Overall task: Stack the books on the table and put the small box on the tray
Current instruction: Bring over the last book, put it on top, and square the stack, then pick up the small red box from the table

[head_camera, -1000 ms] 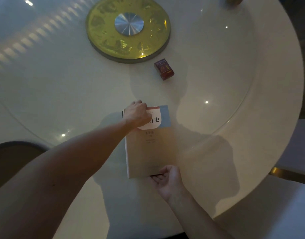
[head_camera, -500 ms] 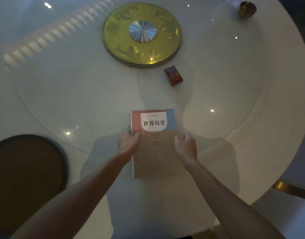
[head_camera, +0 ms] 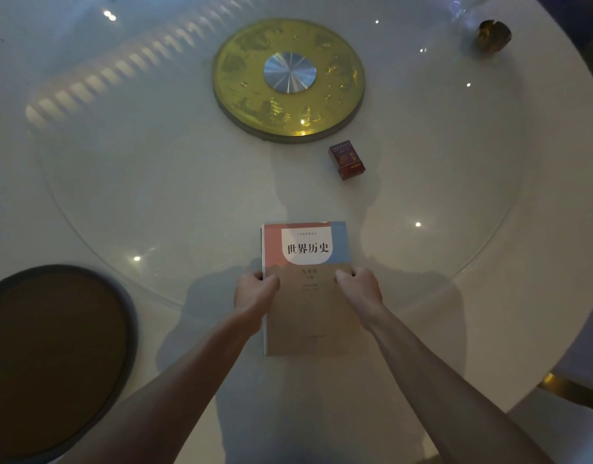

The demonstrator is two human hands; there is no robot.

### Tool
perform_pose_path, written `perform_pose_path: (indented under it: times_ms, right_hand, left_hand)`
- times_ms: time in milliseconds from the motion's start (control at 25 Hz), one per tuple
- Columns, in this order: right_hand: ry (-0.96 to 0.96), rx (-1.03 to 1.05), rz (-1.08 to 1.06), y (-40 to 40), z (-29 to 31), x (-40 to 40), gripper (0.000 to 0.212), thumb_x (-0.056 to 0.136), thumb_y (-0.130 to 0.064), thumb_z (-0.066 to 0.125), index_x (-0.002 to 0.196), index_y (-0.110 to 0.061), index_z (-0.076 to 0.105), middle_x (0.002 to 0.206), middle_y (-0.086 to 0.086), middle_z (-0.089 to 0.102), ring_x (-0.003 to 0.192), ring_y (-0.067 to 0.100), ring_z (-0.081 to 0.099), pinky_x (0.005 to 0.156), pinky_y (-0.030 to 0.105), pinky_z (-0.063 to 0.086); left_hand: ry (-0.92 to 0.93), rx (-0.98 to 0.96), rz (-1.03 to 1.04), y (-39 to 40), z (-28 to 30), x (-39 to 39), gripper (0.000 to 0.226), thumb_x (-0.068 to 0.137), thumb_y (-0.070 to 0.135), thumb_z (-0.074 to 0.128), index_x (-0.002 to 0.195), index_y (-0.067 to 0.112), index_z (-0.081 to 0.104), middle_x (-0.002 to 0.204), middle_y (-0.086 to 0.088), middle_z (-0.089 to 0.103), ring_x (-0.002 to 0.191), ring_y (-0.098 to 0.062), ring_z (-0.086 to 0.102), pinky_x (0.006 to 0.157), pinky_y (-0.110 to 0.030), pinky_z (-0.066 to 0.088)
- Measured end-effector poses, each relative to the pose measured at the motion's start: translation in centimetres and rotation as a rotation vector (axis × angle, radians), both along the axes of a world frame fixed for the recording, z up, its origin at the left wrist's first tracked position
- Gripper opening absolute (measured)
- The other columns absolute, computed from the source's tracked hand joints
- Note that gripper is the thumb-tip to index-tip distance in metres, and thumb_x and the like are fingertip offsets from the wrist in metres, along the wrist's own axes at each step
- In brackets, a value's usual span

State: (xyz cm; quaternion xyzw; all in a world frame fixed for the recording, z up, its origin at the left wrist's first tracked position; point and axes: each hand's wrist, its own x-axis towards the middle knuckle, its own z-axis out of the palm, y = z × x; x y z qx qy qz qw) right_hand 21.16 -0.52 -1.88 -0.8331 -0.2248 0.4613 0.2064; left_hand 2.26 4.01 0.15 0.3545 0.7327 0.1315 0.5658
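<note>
A stack of books (head_camera: pixel 306 296) lies flat near the table's front edge; its top cover is tan with a red, blue and white title panel. My left hand (head_camera: pixel 256 289) grips its left side and my right hand (head_camera: pixel 358 286) grips its right side, thumbs on the cover. How many books lie under the top one is hidden. The small dark red box (head_camera: pixel 347 159) stands on the glass beyond the books, apart from both hands. The round dark tray (head_camera: pixel 127 316) sits at the front left with a brown inner surface.
A gold disc with a silver hub (head_camera: pixel 290 78) marks the middle of the white round table (head_camera: pixel 539 229), under a glass turntable. A small dark round object (head_camera: pixel 494 35) sits at the far right. A chair edge (head_camera: pixel 573 390) shows at the lower right.
My left hand came off the top of the cover and moved to the left side. My right hand went from the bottom edge to the right side. Both closed on the books.
</note>
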Motion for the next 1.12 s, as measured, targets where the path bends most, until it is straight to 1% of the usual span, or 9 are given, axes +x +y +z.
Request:
perform_pose_path:
  times_ms: [160, 200, 280, 360, 400, 480, 840, 960, 1120]
  right_hand:
    - [-0.014, -0.026, 0.075, 1.3, 0.8, 1.6, 0.038, 0.075, -0.041, 0.053, 0.074, -0.007, 0.070, 0.076, 0.009, 0.076, 0.072, 0.027, 0.070, 0.065, 0.043, 0.056]
    - [-0.033, -0.045, 0.107, 2.0, 1.0, 2.3, 0.033, 0.079, -0.039, 0.055, 0.066, -0.009, 0.064, 0.067, 0.005, 0.069, 0.069, 0.027, 0.065, 0.061, 0.037, 0.049]
    - [-0.123, -0.063, 0.176, 4.5, 1.7, 4.1, 0.031, 0.085, -0.034, 0.058, 0.061, -0.016, 0.052, 0.062, 0.000, 0.054, 0.068, 0.025, 0.055, 0.056, 0.032, 0.036]
    - [-0.231, -0.041, 0.218, 8.1, 2.7, 5.9, 0.018, 0.088, -0.035, 0.060, 0.079, -0.019, 0.062, 0.081, 0.005, 0.062, 0.083, 0.030, 0.061, 0.063, 0.033, 0.042]
    - [-0.265, -0.029, 0.230, 10.1, 2.8, 6.9, 0.024, 0.090, -0.037, 0.061, 0.101, -0.017, 0.068, 0.101, 0.010, 0.069, 0.099, 0.033, 0.065, 0.076, 0.036, 0.048]
    - [-0.324, -0.021, 0.262, 13.7, 3.2, 8.5, 0.056, 0.090, -0.042, 0.065, 0.133, -0.006, 0.060, 0.134, 0.016, 0.065, 0.123, 0.036, 0.062, 0.096, 0.040, 0.049]
    - [-0.424, 0.005, 0.435, 20.5, 0.1, 10.8, 0.094, 0.075, -0.067, 0.073, 0.141, -0.009, 0.044, 0.137, 0.015, 0.054, 0.122, 0.035, 0.060, 0.096, 0.045, 0.053]
    - [-0.453, 0.036, 0.452, 21.0, -1.1, 10.5, 0.087, 0.079, -0.065, 0.072, 0.138, -0.009, 0.043, 0.136, 0.016, 0.052, 0.120, 0.036, 0.061, 0.094, 0.046, 0.053]
    - [-0.466, 0.081, 0.435, 21.3, -1.5, 10.2, 0.066, 0.084, -0.049, 0.071, 0.132, -0.011, 0.047, 0.128, 0.015, 0.054, 0.109, 0.038, 0.064, 0.089, 0.045, 0.053]
  left_hand:
    - [0.043, -0.046, -0.064, 2.6, 0.6, 0.0, 0.019, 0.089, 0.024, 0.058, 0.081, 0.011, 0.069, 0.073, -0.003, 0.063, 0.062, -0.015, 0.055, 0.058, -0.026, 0.042]
    - [0.084, -0.032, -0.103, 3.7, 0.3, 0.1, 0.025, 0.090, 0.033, 0.058, 0.086, 0.010, 0.068, 0.082, -0.006, 0.064, 0.068, -0.019, 0.057, 0.063, -0.029, 0.043]
    - [0.221, 0.064, -0.180, 6.2, -0.2, 0.9, 0.048, 0.088, 0.045, 0.060, 0.115, 0.006, 0.066, 0.112, -0.012, 0.064, 0.097, -0.028, 0.064, 0.078, -0.033, 0.050]
    - [0.265, 0.172, -0.252, 9.3, 0.0, 2.7, 0.058, 0.085, 0.044, 0.062, 0.132, 0.010, 0.060, 0.130, -0.015, 0.059, 0.118, -0.032, 0.060, 0.095, -0.044, 0.053]
    - [0.260, 0.219, -0.316, 10.9, 0.4, 4.1, 0.057, 0.085, 0.042, 0.062, 0.134, 0.014, 0.059, 0.133, -0.015, 0.057, 0.123, -0.032, 0.057, 0.101, -0.047, 0.051]
    - [0.282, 0.302, -0.444, 14.0, 1.1, 7.0, 0.053, 0.087, 0.038, 0.063, 0.137, 0.019, 0.057, 0.138, -0.012, 0.053, 0.129, -0.030, 0.052, 0.108, -0.047, 0.043]
    - [0.257, 0.449, -0.679, 21.9, -0.6, 14.6, 0.053, 0.093, 0.023, 0.059, 0.144, 0.013, 0.051, 0.143, -0.007, 0.053, 0.130, -0.027, 0.053, 0.108, -0.038, 0.042]
    - [0.209, 0.410, -0.661, 22.8, -1.5, 15.9, 0.057, 0.096, 0.022, 0.056, 0.151, 0.014, 0.043, 0.152, -0.006, 0.047, 0.137, -0.025, 0.047, 0.111, -0.037, 0.038]
    - [0.157, 0.405, -0.643, 23.1, -2.4, 15.7, 0.058, 0.097, 0.022, 0.056, 0.153, 0.019, 0.039, 0.152, -0.006, 0.048, 0.135, -0.024, 0.049, 0.110, -0.038, 0.042]
